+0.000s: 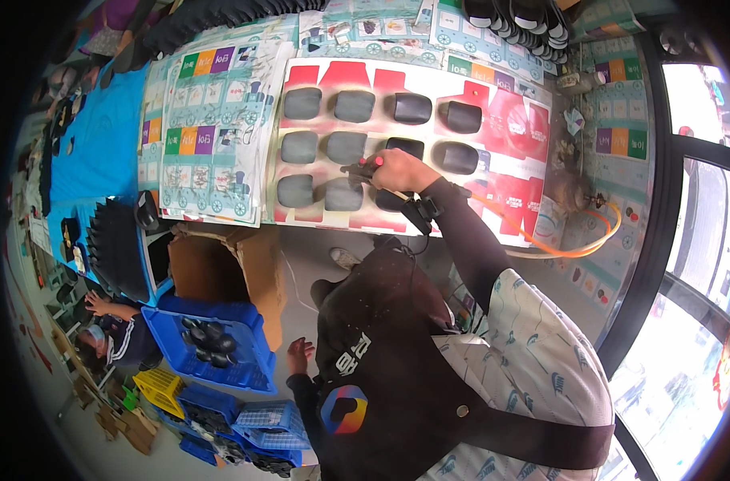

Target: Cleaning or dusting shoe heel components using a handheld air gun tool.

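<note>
My right hand (406, 171) is closed round a small spray gun (362, 169) above the table. Its nozzle points left, over rows of rounded, flat pieces lying on a red-and-white printed board (513, 120). Pieces on the left, such as one grey piece (303, 104), look dull and pale; a dark piece (412, 108) farther right looks black and shinier. My hand and forearm partly cover pieces in the nearer rows. Down beside my apron (397, 353), my left hand (300, 355) hangs with loosely bent fingers apart and nothing visible in it.
An orange hose (541, 240) loops off to the right. Printed sheets (212, 136) lie left of the board. Below the table stand a cardboard box (261, 272) and a blue crate (257, 325) holding black pieces. Another person (124, 333) is at far left.
</note>
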`<state>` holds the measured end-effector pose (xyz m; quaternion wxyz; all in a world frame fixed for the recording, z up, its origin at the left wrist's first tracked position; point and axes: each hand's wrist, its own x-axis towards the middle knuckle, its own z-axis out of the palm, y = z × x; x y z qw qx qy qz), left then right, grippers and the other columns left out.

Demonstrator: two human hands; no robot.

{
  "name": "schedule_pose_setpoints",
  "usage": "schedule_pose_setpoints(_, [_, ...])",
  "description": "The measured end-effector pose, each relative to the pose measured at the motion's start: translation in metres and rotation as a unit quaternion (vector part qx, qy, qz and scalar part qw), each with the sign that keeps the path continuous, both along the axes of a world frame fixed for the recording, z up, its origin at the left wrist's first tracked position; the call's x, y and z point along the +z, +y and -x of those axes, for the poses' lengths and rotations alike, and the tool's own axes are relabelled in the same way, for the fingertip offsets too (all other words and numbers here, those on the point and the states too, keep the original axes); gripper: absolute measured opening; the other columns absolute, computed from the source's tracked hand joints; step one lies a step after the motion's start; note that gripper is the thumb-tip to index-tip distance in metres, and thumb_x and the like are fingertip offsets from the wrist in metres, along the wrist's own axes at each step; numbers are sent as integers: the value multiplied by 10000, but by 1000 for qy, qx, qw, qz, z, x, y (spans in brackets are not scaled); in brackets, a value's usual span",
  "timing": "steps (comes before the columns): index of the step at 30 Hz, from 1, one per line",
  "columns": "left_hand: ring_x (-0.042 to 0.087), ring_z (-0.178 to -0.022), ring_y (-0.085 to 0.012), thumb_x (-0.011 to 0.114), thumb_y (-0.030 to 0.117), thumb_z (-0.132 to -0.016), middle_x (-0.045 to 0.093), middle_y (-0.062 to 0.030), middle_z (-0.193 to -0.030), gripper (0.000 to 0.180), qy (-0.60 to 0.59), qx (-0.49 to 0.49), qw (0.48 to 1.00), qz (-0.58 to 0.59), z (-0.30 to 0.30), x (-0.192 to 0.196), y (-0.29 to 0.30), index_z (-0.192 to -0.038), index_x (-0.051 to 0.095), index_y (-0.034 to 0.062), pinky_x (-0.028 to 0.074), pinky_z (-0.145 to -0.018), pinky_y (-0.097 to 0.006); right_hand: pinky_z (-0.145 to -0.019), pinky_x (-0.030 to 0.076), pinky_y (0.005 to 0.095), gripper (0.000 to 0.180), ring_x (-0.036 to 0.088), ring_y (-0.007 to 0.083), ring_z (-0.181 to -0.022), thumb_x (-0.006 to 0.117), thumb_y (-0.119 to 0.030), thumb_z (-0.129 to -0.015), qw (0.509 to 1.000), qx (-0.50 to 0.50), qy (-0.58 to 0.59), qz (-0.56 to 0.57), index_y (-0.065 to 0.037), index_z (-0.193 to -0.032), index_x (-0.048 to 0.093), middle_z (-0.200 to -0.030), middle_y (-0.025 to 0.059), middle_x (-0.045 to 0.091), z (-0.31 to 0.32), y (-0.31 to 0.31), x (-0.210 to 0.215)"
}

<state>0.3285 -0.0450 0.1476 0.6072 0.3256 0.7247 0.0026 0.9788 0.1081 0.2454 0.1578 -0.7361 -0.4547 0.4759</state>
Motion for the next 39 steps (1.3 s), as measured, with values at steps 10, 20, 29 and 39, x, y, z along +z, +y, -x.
schedule_pose_setpoints(10, [715, -855, -184, 593, 300, -1037, 749, -105, -1025, 317, 0, 17, 1000, 16, -2, -3, -13, -1245, 633, 65, 542, -714, -314, -858, 530, 502, 276, 662, 465, -939, 639, -184, -719, 999, -38, -6, -32, 25, -882, 714, -967, 292, 689, -2, -19, 0])
schedule_pose_setpoints(20, [716, -802, -183, 594, 282, -1038, 752, -101, -999, 304, -11, 32, 999, 13, -1, -17, -37, -1230, 647, 52, 540, -684, -315, -773, 537, 464, 274, 676, 449, -870, 669, -178, -708, 990, -109, 62, 68, 41, -872, 684, -878, 283, 688, 4, -30, -1])
schedule_pose_setpoints(29, [729, -790, -179, 596, 299, -1034, 761, -104, -983, 316, -28, 20, 999, 2, 12, -32, -35, -1230, 653, 58, 529, -657, -300, -784, 535, 486, 316, 659, 474, -866, 639, -177, -750, 992, -99, 76, -25, 11, -995, 705, -903, 300, 684, 35, -38, 20])
schedule_pose_setpoints(39, [739, -779, -191, 590, 290, -1028, 766, -114, -976, 310, -46, 21, 999, -18, 68, -50, -49, -1226, 646, 58, 520, -632, -297, -882, 532, 457, 413, 669, 446, -976, 640, -198, -817, 995, -13, -41, -89, -52, -1195, 718, -1027, 260, 707, 78, -70, 25])
